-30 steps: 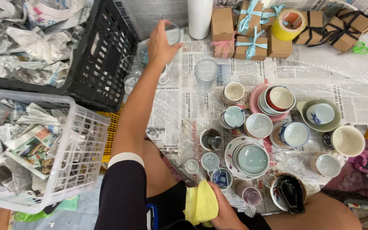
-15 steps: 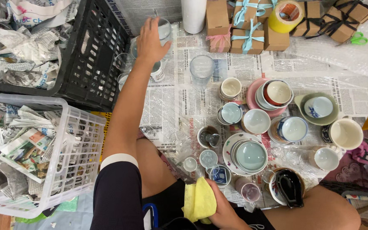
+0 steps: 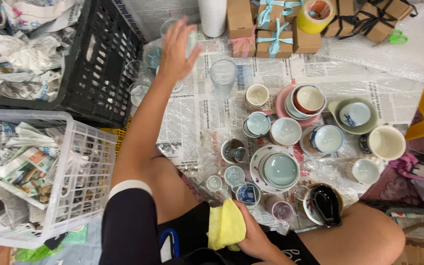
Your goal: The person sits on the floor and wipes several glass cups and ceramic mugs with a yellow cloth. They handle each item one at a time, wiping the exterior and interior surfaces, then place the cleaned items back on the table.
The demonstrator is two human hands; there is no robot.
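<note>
I sit on a floor spread with newspaper (image 3: 199,122) under a thin clear plastic sheet. To my left stand a black plastic crate (image 3: 101,64) and a white wire basket (image 3: 82,181), both stuffed with crumpled newspaper. Ahead of me, small brown gift boxes (image 3: 271,37) tied with ribbon sit in a row beside a white roll (image 3: 213,17) and a yellow tape roll (image 3: 315,14). Bubble wrap (image 3: 403,49) lies at the far right. Bowls and cups crowd the middle. The light is even and bright.
</note>
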